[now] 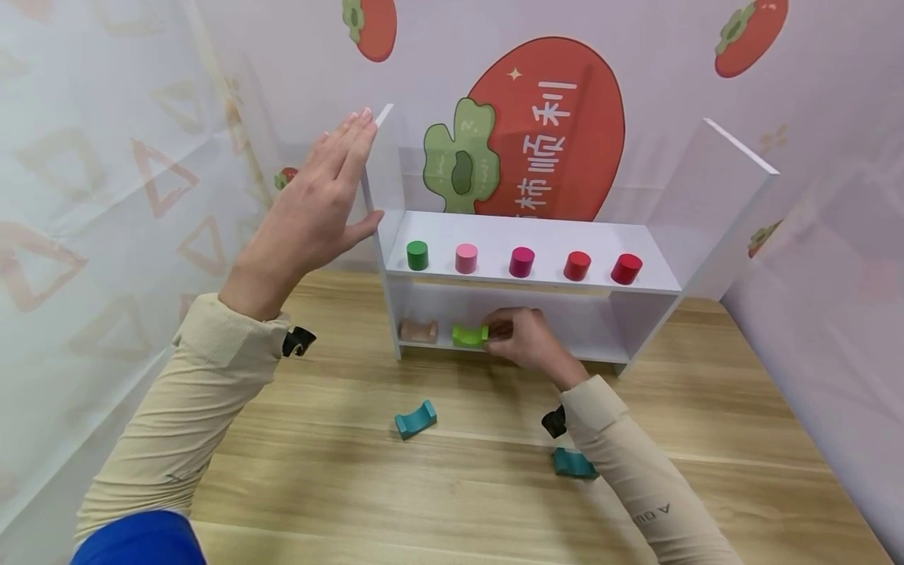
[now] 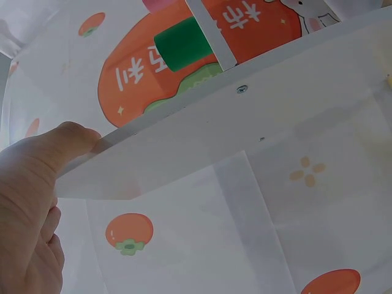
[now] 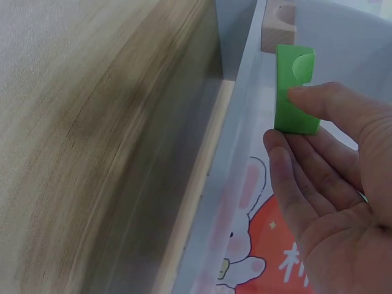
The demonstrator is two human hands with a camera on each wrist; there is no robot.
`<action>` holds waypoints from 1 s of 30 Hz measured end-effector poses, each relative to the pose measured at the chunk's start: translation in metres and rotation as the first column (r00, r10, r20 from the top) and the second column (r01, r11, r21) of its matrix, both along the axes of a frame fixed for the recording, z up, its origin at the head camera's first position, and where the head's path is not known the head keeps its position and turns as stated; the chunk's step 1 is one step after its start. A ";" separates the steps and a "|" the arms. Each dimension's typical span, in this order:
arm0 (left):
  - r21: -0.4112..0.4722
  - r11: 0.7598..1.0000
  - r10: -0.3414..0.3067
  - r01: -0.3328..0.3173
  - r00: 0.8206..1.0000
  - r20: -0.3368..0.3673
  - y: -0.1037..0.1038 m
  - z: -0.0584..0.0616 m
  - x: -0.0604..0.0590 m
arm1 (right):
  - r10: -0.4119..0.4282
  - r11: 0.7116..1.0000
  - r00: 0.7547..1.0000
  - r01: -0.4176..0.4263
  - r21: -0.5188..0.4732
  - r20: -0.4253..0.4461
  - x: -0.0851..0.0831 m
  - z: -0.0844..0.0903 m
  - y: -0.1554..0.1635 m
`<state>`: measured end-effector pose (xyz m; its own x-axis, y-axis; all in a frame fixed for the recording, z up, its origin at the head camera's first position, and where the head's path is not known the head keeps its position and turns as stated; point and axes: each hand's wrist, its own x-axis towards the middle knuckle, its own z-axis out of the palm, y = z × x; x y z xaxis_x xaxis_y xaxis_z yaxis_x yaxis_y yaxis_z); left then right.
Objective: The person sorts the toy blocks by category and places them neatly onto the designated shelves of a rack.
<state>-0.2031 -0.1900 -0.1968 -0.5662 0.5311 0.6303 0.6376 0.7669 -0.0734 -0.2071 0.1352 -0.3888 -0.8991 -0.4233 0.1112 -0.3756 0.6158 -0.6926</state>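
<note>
The green block (image 1: pixel 469 336), seemingly light, stiff wood, is pinched at its end by the right hand (image 1: pixel 526 341) on the lower shelf (image 1: pixel 600 353), while the shelf's side is steadied by the flat left hand (image 1: pixel 311 212).

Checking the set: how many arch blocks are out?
4: a tan one and a green one on the lower shelf, two teal ones on the table. The right arm partly hides one teal block.

The teal block (image 1: pixel 574 463) at lower right is half covered by the right sleeve (image 1: pixel 636 471). In the right wrist view the worktop (image 3: pixel 92 153) is smeared with blur, and the wooden block (image 3: pixel 278 24) gets cut off at the top edge.
</note>
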 end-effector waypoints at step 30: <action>0.007 1.000 -0.001 0.001 1.000 0.004 0.001 -0.001 -0.001 | -0.001 0.998 1.000 0.000 0.060 0.012 -0.014 -0.010 -0.003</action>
<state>-0.2043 -0.1889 -0.1975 -0.5677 0.5278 0.6318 0.6390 0.7664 -0.0661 -0.2210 0.1321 -0.3986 -0.9006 -0.4281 0.0745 -0.3666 0.6567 -0.6591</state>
